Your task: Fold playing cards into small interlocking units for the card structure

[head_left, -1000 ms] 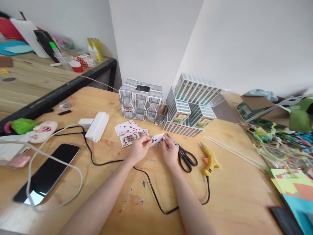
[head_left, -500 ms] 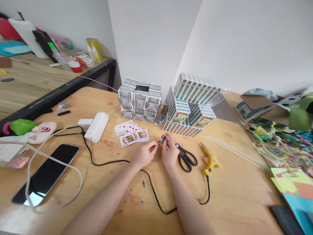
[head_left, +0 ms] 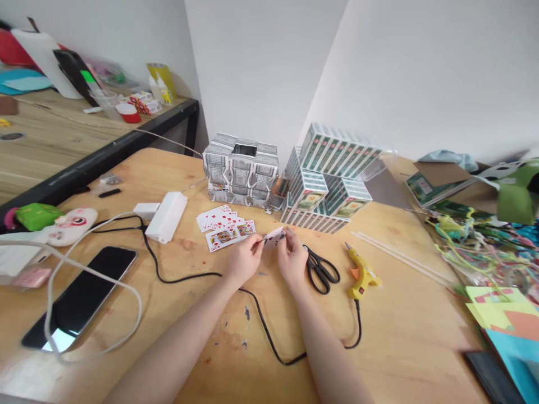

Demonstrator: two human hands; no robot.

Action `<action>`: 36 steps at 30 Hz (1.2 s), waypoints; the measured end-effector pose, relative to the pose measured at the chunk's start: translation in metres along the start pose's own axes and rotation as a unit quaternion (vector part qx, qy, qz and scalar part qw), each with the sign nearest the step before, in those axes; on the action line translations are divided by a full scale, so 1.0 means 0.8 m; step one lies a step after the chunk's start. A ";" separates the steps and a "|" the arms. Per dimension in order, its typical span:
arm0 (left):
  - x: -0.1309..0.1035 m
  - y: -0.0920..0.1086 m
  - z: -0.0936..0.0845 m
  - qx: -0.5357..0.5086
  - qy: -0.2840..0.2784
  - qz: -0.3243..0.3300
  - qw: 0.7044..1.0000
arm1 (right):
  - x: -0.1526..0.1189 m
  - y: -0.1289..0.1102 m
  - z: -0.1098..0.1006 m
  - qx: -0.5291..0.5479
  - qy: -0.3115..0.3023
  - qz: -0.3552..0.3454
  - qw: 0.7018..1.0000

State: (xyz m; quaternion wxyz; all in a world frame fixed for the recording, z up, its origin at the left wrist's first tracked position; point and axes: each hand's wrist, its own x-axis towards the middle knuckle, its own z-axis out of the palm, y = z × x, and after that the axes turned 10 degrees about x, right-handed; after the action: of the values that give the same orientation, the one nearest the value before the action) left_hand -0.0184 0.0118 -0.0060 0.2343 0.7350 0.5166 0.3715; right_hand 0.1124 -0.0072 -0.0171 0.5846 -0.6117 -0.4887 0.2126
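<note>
Head | scissors beside right hand | black cable under both forearms

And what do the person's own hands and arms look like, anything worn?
The left hand and right hand are gloveless. Both forearms are slender and bare down to the picture's edge, with no sleeves, watch or bracelet showing.

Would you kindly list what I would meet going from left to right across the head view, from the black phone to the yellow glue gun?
Black phone, white block, face-up cards, left hand, held card, right hand, black-handled scissors, yellow glue gun.
</note>
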 end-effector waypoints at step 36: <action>0.010 -0.003 -0.004 -0.121 0.046 -0.074 0.989 | 0.007 0.007 -0.006 -0.106 -0.034 -0.135 0.985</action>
State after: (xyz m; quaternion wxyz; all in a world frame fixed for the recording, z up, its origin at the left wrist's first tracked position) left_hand -0.0206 0.0203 -0.0034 0.3243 0.6435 0.5307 0.4461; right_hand 0.1205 -0.0039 -0.0199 0.5228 -0.5913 -0.6060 0.0993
